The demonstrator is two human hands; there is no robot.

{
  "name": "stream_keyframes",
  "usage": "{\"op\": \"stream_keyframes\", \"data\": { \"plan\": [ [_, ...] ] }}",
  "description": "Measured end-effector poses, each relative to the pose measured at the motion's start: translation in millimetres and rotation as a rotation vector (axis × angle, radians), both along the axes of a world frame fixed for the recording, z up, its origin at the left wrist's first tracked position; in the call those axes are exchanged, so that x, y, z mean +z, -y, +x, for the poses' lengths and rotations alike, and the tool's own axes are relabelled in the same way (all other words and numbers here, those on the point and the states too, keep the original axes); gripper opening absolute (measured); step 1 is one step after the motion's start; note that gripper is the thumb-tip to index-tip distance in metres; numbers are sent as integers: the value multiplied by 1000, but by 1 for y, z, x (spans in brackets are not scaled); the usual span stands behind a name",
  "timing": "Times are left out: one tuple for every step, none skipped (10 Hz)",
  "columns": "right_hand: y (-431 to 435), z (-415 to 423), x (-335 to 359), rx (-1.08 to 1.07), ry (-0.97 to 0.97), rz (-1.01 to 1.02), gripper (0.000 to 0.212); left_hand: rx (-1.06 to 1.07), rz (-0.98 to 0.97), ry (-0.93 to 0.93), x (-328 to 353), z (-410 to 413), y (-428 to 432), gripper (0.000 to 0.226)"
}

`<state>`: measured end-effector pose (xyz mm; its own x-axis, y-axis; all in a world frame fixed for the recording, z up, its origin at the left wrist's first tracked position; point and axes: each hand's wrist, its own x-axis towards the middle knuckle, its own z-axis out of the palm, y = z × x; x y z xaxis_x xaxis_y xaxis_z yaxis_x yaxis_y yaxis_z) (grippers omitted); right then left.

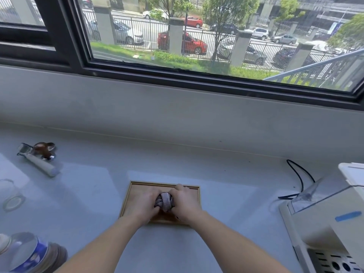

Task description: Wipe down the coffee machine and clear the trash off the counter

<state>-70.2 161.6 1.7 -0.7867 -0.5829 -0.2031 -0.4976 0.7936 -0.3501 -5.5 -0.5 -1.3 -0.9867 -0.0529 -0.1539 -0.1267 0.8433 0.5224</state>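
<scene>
A wadded grey-pink cloth point(165, 201) sits over a shallow wooden tray point(136, 189) in the middle of the pale counter. My left hand point(144, 205) and my right hand point(184, 204) both clasp the cloth from either side, fingers curled round it. The white coffee machine point(323, 219) stands at the right edge, a strip of blue tape on its body and its perforated drip grid at the lower right corner. A black power cord point(300, 177) runs from behind the machine.
A portafilter with a white handle point(39, 158) lies at the far left. An empty glass point(9, 194) stands at the left edge. A plastic bottle with a blue label point(29, 253) lies at the lower left. A window sill and window run along the back.
</scene>
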Motion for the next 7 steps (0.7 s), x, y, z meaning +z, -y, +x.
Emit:
{"op": "stream_keyframes", "data": {
  "plan": [
    [-1,3,-5,-23,50,-13,38,-14,-24,4,-9,0,-1,32],
    [-4,3,-9,-34,72,-29,42,-47,-17,31,-13,-1,-2,38],
    [-6,1,-7,-24,75,-21,50,-50,-49,57,-8,0,0,47],
    [-8,-1,-4,-11,74,-32,53,-40,-87,64,-3,4,4,60],
    [-11,-3,2,-1,30,0,52,-8,-143,78,4,7,3,63],
    [-15,-4,6,-10,8,-13,51,13,-204,30,7,6,2,58],
    [-18,-4,15,-57,-18,-16,42,11,-314,-32,15,2,0,56]
  ]
}}
